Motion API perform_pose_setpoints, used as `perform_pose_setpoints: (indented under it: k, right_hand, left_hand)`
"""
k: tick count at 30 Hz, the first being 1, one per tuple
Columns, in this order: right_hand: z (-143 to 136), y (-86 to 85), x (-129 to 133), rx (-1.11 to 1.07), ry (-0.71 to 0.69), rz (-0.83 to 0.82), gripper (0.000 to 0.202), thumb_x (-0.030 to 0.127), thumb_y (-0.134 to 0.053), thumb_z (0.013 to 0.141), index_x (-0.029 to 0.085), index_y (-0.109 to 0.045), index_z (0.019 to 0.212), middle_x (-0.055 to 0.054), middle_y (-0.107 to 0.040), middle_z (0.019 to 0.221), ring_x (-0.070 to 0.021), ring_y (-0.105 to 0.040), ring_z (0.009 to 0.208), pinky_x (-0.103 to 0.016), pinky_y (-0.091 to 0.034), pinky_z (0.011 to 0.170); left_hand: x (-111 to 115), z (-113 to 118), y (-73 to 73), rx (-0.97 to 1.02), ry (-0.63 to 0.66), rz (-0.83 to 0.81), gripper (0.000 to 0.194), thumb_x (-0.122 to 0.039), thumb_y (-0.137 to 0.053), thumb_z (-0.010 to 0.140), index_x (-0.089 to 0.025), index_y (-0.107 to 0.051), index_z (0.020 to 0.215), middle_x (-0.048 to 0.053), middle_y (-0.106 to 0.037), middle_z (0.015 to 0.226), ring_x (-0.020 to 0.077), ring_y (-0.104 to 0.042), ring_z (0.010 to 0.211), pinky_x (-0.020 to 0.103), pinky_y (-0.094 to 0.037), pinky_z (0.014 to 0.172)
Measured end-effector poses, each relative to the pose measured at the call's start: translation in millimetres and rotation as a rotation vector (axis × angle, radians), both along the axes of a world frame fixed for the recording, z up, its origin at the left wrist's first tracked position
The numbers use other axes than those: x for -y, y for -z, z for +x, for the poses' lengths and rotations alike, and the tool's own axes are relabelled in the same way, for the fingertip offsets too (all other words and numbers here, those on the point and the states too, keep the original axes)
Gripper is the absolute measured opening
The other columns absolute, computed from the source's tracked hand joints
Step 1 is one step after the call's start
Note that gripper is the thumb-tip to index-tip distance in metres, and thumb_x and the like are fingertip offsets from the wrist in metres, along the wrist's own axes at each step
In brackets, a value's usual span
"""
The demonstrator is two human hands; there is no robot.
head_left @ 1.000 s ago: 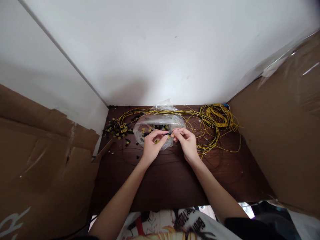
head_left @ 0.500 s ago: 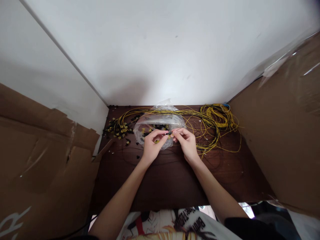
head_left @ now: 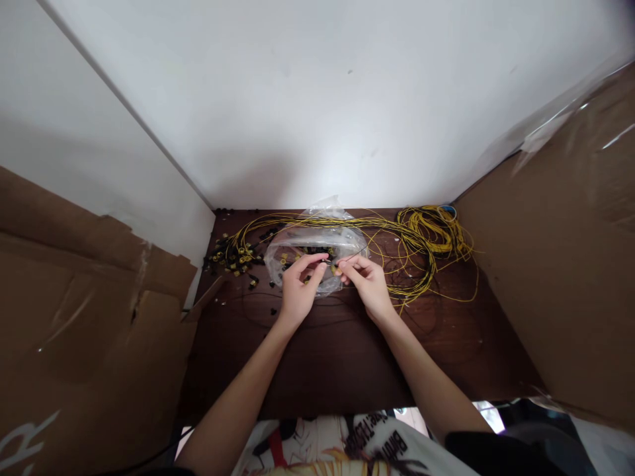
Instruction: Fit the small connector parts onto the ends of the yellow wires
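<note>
Between the thumb and fingers of my left hand (head_left: 298, 285) is a small black connector (head_left: 326, 262), its fine shape too small to make out. My right hand (head_left: 366, 280) faces it a short way to the right, pinching a thin dark wire (head_left: 358, 252) whose end points toward the connector. Whether wire and connector touch is hard to see. Both hands hover over a clear plastic bag (head_left: 275, 251) that holds several black and yellow connector parts, partly hidden by my fingers.
A pile of black and yellow connectors (head_left: 241, 258) lies left on the dark brown table (head_left: 337, 363). Yellow and black wires (head_left: 421, 248) run from it to coils at the right. Cardboard (head_left: 89, 317) stands left, more cardboard (head_left: 560, 264) right, a white wall (head_left: 322, 99) behind.
My hands have drawn slightly apart, the left one shifting a little to the left. The black connector moved left with it, and the wire beside my right fingers shows more clearly.
</note>
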State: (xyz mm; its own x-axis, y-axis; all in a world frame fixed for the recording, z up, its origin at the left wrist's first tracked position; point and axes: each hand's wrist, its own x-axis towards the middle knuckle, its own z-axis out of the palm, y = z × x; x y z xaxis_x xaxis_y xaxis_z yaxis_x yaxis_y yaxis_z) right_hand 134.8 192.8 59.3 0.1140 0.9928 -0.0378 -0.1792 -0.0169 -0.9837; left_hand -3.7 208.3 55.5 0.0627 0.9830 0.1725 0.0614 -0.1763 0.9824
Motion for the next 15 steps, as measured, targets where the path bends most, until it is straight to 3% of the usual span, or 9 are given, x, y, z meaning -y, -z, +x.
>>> perform_pose_setpoints:
  k: [5, 10, 13, 15]
  right_hand:
    - [-0.6, -0.7, -0.4, 0.008, -0.072, -0.047, 0.020, 0.035, -0.070, 0.070, 0.016, -0.066, 0.069, -0.001, -0.064, 0.065, -0.0086, -0.052, 0.052, -0.021, -0.041, 0.050]
    - [0.1, -3.7, 2.7, -0.105, -0.190, -0.121, 0.019, 0.035, -0.071, 0.070, 0.016, -0.067, 0.075, 0.000, -0.065, 0.063, -0.0078, -0.054, 0.046, -0.020, -0.040, 0.043]
    - [0.1, -6.6, 5.0, -0.222, -0.323, -0.149, 0.017, 0.030, -0.073, 0.068, 0.017, -0.069, 0.078, -0.001, -0.067, 0.067, -0.0083, -0.056, 0.050, -0.020, -0.044, 0.047]
    - [-0.3, -7.8, 5.5, -0.280, -0.332, -0.113, 0.017, 0.026, -0.075, 0.065, 0.019, -0.069, 0.079, -0.001, -0.069, 0.072, -0.0091, -0.059, 0.056, -0.021, -0.048, 0.053]
  left_hand:
    - [-0.7, -0.1, -2.6, 0.117, -0.016, -0.061, 0.023, -0.026, -0.060, 0.078, -0.015, -0.067, 0.097, 0.006, -0.070, 0.089, 0.0119, -0.062, 0.069, 0.022, -0.051, 0.063]
    - [-1.6, -0.8, -4.5, 0.138, -0.052, -0.051, 0.023, -0.025, -0.059, 0.079, -0.016, -0.066, 0.098, 0.006, -0.068, 0.091, 0.0130, -0.062, 0.075, 0.020, -0.050, 0.062]
    - [-1.7, -1.7, -4.2, 0.098, -0.062, -0.029, 0.022, -0.025, -0.058, 0.080, -0.016, -0.066, 0.098, 0.007, -0.067, 0.094, 0.0136, -0.062, 0.079, 0.020, -0.049, 0.061]
    - [-1.6, -1.9, -2.8, 0.071, -0.054, -0.017, 0.023, -0.025, -0.058, 0.079, -0.016, -0.066, 0.099, 0.007, -0.066, 0.093, 0.0141, -0.062, 0.081, 0.020, -0.049, 0.063]
